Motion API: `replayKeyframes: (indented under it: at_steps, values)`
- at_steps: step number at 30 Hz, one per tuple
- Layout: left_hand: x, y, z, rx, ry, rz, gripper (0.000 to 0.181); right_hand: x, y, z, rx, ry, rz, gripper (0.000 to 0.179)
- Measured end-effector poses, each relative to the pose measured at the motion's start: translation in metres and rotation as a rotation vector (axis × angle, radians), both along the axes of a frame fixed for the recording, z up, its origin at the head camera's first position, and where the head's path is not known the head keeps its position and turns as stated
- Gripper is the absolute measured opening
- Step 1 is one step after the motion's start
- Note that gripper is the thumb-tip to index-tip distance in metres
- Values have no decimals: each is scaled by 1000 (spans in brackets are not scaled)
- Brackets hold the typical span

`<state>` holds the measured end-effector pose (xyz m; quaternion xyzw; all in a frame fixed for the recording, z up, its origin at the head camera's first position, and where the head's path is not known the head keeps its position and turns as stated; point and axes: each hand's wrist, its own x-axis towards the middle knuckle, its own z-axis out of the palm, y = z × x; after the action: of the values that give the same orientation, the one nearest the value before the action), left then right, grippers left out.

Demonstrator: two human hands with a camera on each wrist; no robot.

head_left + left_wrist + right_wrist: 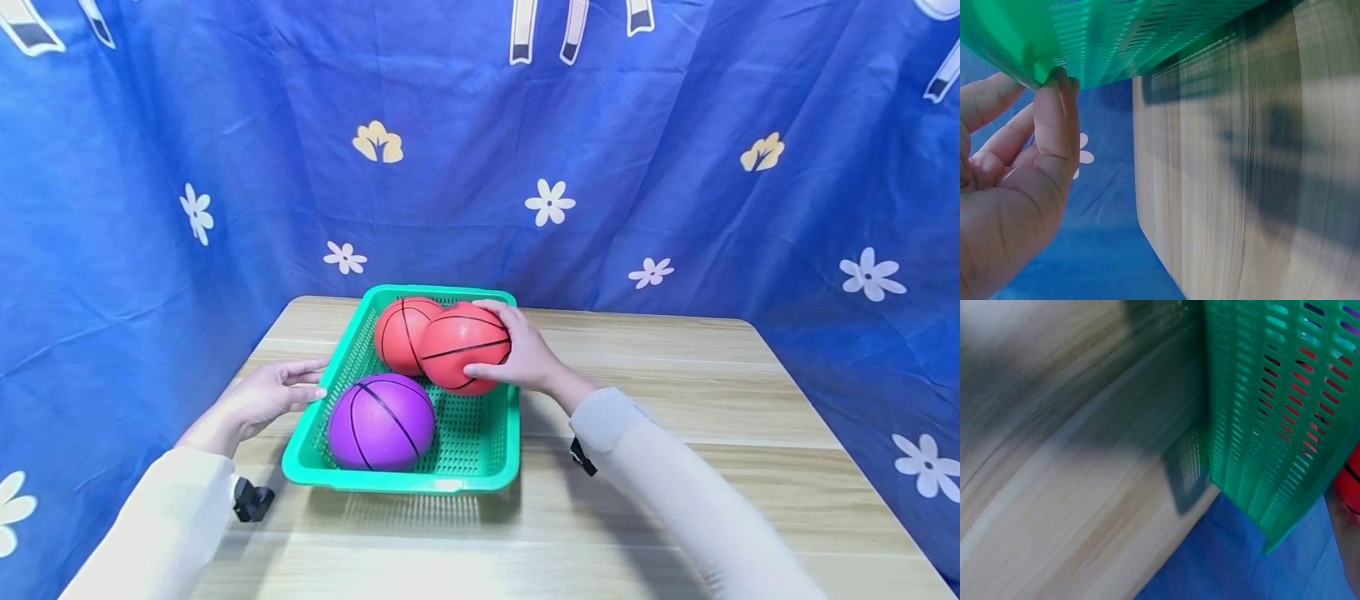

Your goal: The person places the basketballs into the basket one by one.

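A green plastic basket (401,481) with perforated walls stands on the table. My left hand (262,398) is at its left rim, thumb over the edge and fingers under it; in the left wrist view this hand (1029,162) pinches the rim. My right hand (525,354) grips a red mini basketball (459,350) with black lines from its right side, over the basket's right part. A second red basketball (401,333) lies behind and left of it, partly hidden. The purple basketball (382,422) sits in the basket's near left. In the right wrist view, the held red ball (1350,481) shows only at the edge.
The light wood-grain table (675,467) extends to the right of the basket and in front of it. A blue cloth (465,192) with white flowers hangs behind the table and along both sides. Each sleeve has a small black device (252,500) at the wrist.
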<state>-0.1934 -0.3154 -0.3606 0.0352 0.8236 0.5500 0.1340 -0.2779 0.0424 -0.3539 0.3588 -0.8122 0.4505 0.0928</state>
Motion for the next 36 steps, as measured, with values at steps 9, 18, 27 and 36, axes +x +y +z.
replayKeyframes:
  at_steps: [9,18,27,36]
  values:
    - [0,0,0,6,-2,-3,66,5,-7,-8,75,26,-4,80]
    - [0,0,1,-18,-4,-7,66,8,-9,-18,131,8,-59,81]
    - [0,0,1,-25,-11,-6,66,9,-6,-24,233,39,-136,86]
    - [0,0,2,-7,-9,-8,67,7,-4,-28,309,72,-145,90]
